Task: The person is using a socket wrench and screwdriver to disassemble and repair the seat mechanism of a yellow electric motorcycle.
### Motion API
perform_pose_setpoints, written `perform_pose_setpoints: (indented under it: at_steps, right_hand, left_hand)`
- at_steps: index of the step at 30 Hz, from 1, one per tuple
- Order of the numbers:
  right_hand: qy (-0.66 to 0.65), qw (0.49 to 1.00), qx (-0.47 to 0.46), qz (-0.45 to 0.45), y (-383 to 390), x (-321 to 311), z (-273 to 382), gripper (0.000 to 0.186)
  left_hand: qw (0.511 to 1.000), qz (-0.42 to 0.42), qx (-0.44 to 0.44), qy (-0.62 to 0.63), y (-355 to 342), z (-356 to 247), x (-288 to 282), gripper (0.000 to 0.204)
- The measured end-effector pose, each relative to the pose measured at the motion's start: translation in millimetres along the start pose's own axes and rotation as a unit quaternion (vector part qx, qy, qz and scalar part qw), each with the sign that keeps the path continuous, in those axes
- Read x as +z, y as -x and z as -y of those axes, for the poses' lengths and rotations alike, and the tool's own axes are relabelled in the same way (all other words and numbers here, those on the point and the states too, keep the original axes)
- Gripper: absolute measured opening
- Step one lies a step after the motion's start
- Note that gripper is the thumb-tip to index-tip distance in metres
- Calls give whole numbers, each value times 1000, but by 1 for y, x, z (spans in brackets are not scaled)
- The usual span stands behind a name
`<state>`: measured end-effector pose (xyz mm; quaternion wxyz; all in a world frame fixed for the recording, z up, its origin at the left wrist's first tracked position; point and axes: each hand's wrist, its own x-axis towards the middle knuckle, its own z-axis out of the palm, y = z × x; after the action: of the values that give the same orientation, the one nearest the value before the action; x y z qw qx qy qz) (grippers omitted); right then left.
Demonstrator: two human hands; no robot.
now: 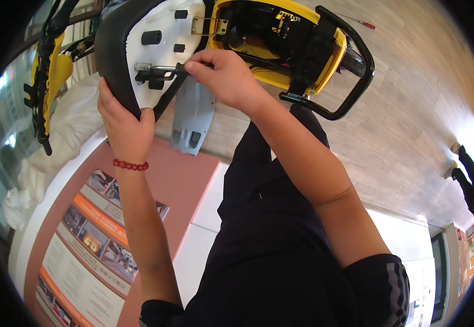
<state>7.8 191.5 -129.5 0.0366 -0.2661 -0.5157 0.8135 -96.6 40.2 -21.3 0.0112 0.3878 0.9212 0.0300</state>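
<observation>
A raised scooter seat (109,46) shows its white underside (158,54), which carries several black rubber bumpers. My left hand (128,128) grips the lower rim of the seat, thumb on the inner side and fingers along the black cover. In my right hand (223,76) is a socket driver (164,68); its silver socket end meets the white underside next to a black latch bracket (158,76). Most of the driver's handle is hidden by my fingers. A metal hinge (210,26) joins the seat to the yellow scooter body (300,11) with its exposed black inside.
A black tube handle (365,60) curves out at the scooter's rear. On the wooden floor lies a red-handled screwdriver (367,25). A grey panel (192,117) leans below the seat. A printed display board (100,234) stands at left; another person's legs (469,180) show far right.
</observation>
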Motion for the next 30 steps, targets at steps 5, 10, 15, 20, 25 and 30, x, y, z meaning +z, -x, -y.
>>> perform_pose_setpoints:
  at_steps: [5,10,15,20,25,30]
  right_hand:
    - [76,978,-183,-61,5,2,-3,24]
    - [-239,968,29,-69,5,12,1,23]
    - [-340,900,248,116,-1,-2,0,26]
    - [-67,989,103,84,-5,-5,-1,24]
    - [163,962,-208,-70,1,-1,2,22]
    - [119,977,-161,-76,1,1,5,22]
  left_hand:
    - [1000,-1,0,1,1,0,0,86]
    - [1000,-2,4,-3,1,1,0,86]
    - [1000,-1,6,-6,3,2,-1,86]
    - [1000,-4,1,-1,2,-1,-1,86]
    - [1000,3,-13,7,1,-2,-2,85]
    - [1000,-7,-4,-8,0,-1,-2,86]
